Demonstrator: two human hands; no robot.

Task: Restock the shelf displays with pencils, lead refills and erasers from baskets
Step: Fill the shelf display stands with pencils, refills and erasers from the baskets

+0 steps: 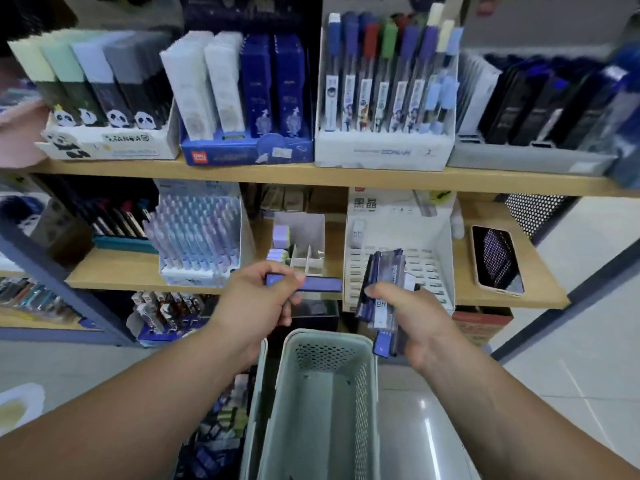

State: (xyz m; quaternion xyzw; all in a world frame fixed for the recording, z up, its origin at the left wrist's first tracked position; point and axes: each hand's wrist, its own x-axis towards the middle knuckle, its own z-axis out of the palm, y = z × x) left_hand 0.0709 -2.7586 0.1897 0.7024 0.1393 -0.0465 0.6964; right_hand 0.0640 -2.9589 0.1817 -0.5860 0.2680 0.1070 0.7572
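above pale basket [322,344]: left hand [258,299] pinches single lead refill [311,284]; right hand [412,320] grips refill bundle [384,289].

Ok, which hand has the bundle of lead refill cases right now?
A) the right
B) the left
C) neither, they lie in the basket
A: the right hand grips a stack of refill cases, while the left hand pinches only a single case.

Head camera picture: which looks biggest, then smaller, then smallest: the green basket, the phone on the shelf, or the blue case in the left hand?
1. Basket, though it is nearest the camera.
2. Phone.
3. Blue case, partly hidden by the left hand.
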